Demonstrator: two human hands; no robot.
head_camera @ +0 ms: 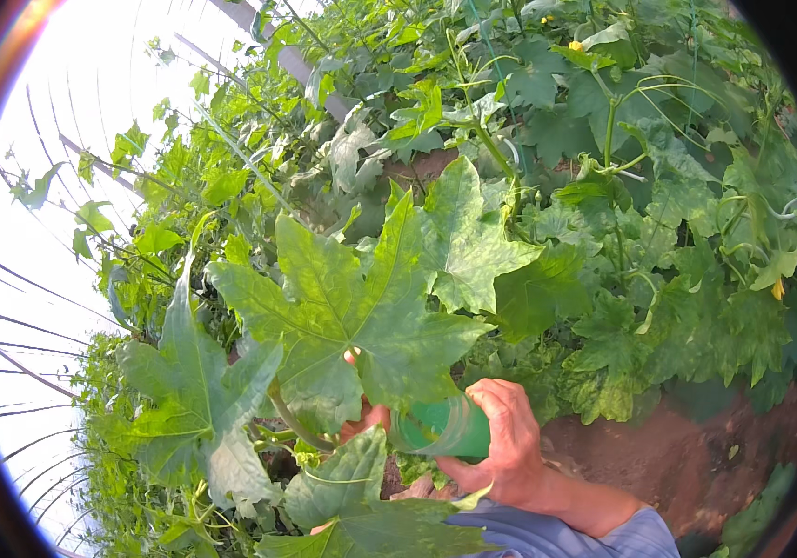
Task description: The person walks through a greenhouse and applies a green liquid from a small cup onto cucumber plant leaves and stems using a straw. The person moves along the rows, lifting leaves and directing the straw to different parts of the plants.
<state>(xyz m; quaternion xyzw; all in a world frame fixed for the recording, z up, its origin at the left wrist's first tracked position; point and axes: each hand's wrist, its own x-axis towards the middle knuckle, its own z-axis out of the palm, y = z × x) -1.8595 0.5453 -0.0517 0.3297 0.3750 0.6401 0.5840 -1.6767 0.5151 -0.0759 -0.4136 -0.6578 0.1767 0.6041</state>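
Observation:
My right hand [503, 436] is wrapped around a clear cup-like container [448, 427] that looks green, with its open mouth tilted toward the left. Beside that mouth, part of my left hand [368, 420] shows between the leaves. Most of it is hidden, so its grip cannot be made out. A broad, lobed vine leaf [342, 328] with yellowish mottling covers the area just above both hands. Below it, another large leaf [370, 523] overlaps the lower middle of the view. A thick curved green stem [297, 422] runs close to my left hand.
Dense climbing plants with yellow flowers [778, 289] fill the right and back. Support strings [248, 160] run up among them. Bare brown soil [649, 453] lies at lower right. Thin curved greenhouse ribs [28, 328] stand against bright light at left.

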